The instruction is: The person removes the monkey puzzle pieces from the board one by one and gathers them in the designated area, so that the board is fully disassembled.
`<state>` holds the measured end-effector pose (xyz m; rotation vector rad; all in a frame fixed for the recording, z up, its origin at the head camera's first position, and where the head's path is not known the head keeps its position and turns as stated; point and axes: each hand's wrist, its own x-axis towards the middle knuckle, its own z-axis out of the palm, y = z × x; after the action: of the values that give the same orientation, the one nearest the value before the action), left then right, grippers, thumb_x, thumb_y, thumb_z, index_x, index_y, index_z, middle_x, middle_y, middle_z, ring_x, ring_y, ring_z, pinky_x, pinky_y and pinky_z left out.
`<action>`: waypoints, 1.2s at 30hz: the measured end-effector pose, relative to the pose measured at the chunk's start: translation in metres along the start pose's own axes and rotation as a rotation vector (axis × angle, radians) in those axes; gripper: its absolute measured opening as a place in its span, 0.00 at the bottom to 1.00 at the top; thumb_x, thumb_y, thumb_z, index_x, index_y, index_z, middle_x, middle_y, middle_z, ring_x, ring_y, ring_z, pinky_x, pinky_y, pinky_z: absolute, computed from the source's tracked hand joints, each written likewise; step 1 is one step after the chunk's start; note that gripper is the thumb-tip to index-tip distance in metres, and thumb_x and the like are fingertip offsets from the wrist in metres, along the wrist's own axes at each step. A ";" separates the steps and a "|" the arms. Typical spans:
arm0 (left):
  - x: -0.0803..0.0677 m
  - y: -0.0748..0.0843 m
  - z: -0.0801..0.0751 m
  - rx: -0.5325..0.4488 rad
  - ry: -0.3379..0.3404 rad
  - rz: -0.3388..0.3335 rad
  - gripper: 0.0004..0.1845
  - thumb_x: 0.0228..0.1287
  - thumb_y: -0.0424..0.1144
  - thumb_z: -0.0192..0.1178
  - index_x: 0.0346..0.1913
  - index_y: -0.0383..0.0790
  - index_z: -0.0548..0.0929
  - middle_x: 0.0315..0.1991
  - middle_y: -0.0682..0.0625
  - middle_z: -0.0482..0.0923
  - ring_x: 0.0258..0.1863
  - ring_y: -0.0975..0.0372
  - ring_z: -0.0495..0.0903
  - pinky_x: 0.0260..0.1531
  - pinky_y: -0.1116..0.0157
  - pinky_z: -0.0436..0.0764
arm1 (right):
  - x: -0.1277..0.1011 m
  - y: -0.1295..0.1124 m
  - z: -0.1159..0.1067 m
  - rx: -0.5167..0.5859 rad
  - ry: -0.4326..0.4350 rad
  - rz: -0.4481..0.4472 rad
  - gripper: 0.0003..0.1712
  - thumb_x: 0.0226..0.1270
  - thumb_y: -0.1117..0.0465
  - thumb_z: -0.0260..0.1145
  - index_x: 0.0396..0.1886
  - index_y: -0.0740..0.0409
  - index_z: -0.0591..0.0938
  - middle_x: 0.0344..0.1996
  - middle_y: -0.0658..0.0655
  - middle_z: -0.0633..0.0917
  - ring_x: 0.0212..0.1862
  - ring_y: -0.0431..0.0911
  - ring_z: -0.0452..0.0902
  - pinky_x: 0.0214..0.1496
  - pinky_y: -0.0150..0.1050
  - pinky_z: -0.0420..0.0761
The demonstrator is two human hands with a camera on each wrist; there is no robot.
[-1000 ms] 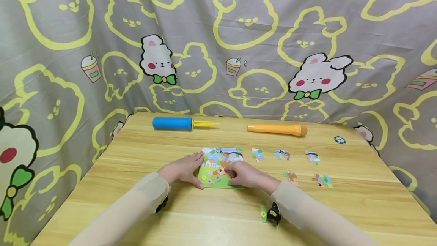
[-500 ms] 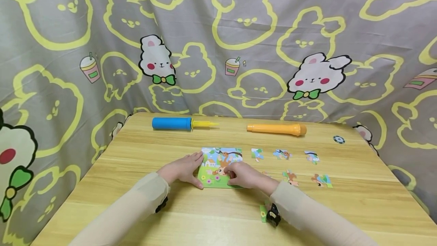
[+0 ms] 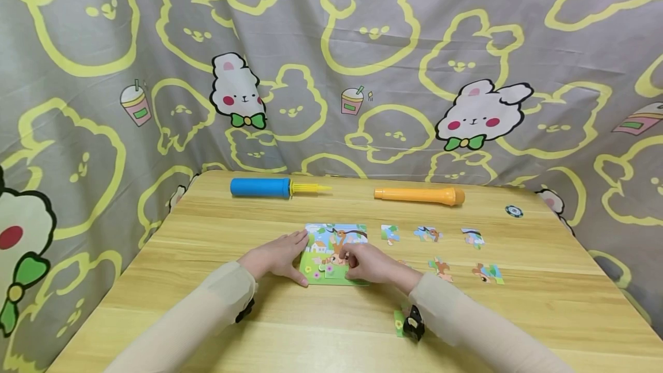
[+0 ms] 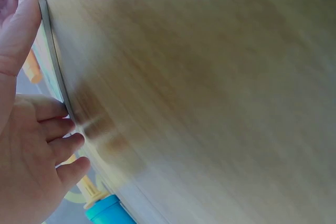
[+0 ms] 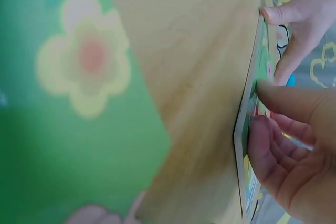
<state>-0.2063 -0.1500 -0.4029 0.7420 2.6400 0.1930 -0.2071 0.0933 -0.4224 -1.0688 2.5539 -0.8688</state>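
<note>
A jigsaw puzzle board [image 3: 313, 278] with a monkey, a house and flowers lies on the wooden table. My left hand [image 3: 278, 255] is spread along its left side, thumb by the lower corner and fingertips against the edge. In the left wrist view, those fingers [image 4: 62, 148] touch the board's rim. My right hand [image 3: 374, 263] pinches a green jigsaw piece [image 3: 336, 271] between thumb and fingers over the lower right of the board; the piece sits raised and out of line with the picture. The right hand hides part of the board.
Several loose jigsaw pieces [image 3: 428, 234] lie in rows right of the board. Another green piece [image 3: 399, 323] lies partly under my right wrist. Behind are a blue hand pump [image 3: 260, 187], an orange toy microphone [image 3: 419, 195] and a round chip [image 3: 514, 211]. A patterned curtain [image 3: 311, 73] hangs beyond.
The green piece under my right fingers has come up from the board, breaking the picture's line. The right fingers have lifted slightly. My left hand stays in place.
</note>
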 end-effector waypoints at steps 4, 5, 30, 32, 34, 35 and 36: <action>0.000 0.000 0.000 -0.003 0.002 0.000 0.58 0.45 0.63 0.64 0.70 0.30 0.51 0.71 0.38 0.43 0.69 0.49 0.43 0.66 0.54 0.47 | 0.000 0.000 -0.001 0.160 0.029 0.024 0.09 0.59 0.72 0.64 0.37 0.61 0.74 0.24 0.52 0.74 0.24 0.41 0.70 0.25 0.33 0.73; 0.000 0.000 0.000 -0.003 0.001 -0.001 0.58 0.45 0.63 0.64 0.70 0.30 0.51 0.71 0.38 0.42 0.69 0.49 0.43 0.66 0.55 0.47 | 0.000 0.000 -0.001 0.204 0.039 0.036 0.07 0.60 0.72 0.62 0.36 0.61 0.74 0.24 0.52 0.74 0.23 0.42 0.72 0.23 0.33 0.74; 0.001 -0.002 0.001 -0.003 0.001 -0.004 0.59 0.44 0.65 0.63 0.70 0.31 0.50 0.71 0.39 0.42 0.69 0.50 0.42 0.66 0.55 0.46 | -0.068 0.018 -0.059 0.415 0.144 0.183 0.08 0.63 0.59 0.63 0.33 0.61 0.78 0.25 0.59 0.79 0.26 0.55 0.77 0.27 0.48 0.80; 0.001 -0.002 0.001 -0.005 0.000 -0.005 0.59 0.44 0.64 0.63 0.70 0.31 0.50 0.71 0.39 0.42 0.69 0.50 0.42 0.66 0.55 0.46 | -0.081 0.023 -0.063 0.403 0.140 0.187 0.09 0.63 0.59 0.64 0.32 0.62 0.78 0.24 0.59 0.79 0.25 0.53 0.76 0.25 0.46 0.80; 0.001 -0.002 0.001 -0.002 -0.001 -0.006 0.59 0.44 0.64 0.64 0.70 0.31 0.50 0.71 0.39 0.42 0.69 0.50 0.43 0.66 0.55 0.46 | -0.094 0.030 -0.066 0.403 0.131 0.202 0.09 0.63 0.58 0.64 0.32 0.62 0.78 0.24 0.59 0.79 0.24 0.52 0.76 0.23 0.44 0.79; 0.001 -0.002 0.001 -0.001 -0.002 -0.007 0.59 0.44 0.65 0.64 0.70 0.31 0.50 0.71 0.39 0.42 0.69 0.50 0.43 0.66 0.55 0.46 | -0.101 0.033 -0.067 0.406 0.122 0.212 0.10 0.63 0.58 0.64 0.32 0.62 0.78 0.23 0.58 0.79 0.23 0.50 0.75 0.22 0.42 0.78; 0.001 -0.001 0.001 0.000 -0.003 -0.007 0.59 0.44 0.65 0.63 0.70 0.31 0.50 0.71 0.39 0.42 0.69 0.50 0.43 0.66 0.55 0.46 | -0.107 0.036 -0.068 0.412 0.115 0.221 0.10 0.63 0.59 0.64 0.32 0.62 0.78 0.22 0.58 0.79 0.23 0.49 0.75 0.22 0.41 0.78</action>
<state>-0.2073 -0.1505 -0.4046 0.7326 2.6396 0.1907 -0.1811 0.2189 -0.3912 -0.6189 2.3675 -1.3460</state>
